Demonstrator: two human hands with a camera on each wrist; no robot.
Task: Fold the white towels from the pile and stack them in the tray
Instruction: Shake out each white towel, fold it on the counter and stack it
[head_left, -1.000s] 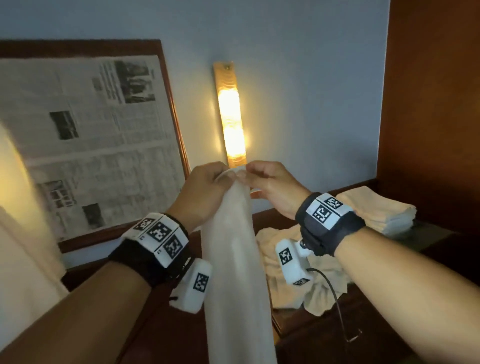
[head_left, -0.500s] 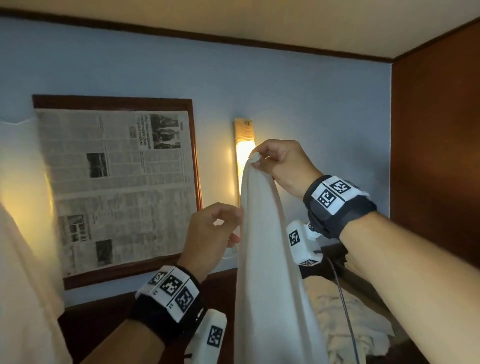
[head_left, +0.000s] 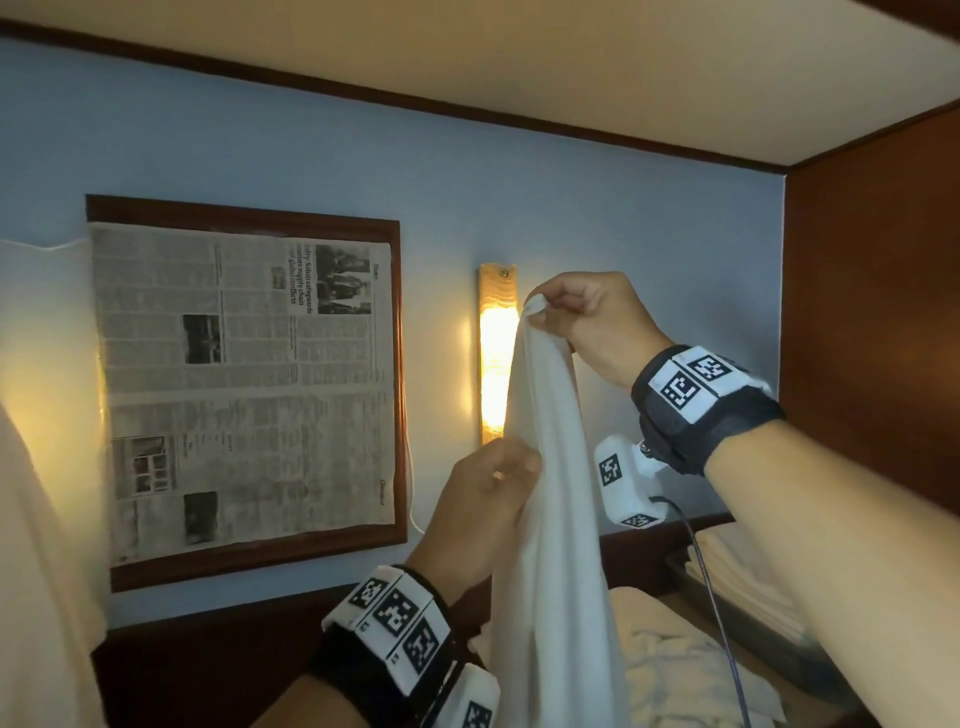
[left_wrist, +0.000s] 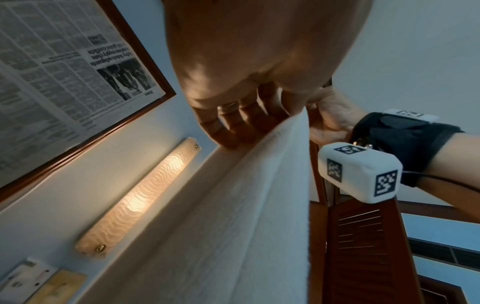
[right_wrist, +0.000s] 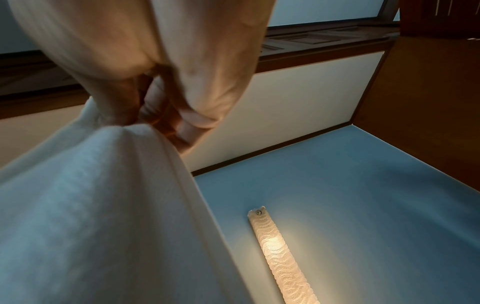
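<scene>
Two hands are on one long white terry towel (head_left: 550, 519), which hangs in the air in front of the blue wall. My right hand (head_left: 587, 327) pinches its top corner, raised beside the lit wall lamp (head_left: 496, 358). A second ago both hands met at that corner; now my left hand (head_left: 483, 514) has slid down the towel's edge and sits well below the right, fingers (left_wrist: 241, 121) lightly closed around the hem. I judge I am tracing the edge to find the next corner, so the folding proper has not begun. Below, the crumpled pile of white towels (head_left: 675, 665) lies on the dark wooden counter, and folded towels (head_left: 737, 582) already sit in the dark tray (head_left: 789, 639) at its right end. The lifted towel hangs well apart from both.
</scene>
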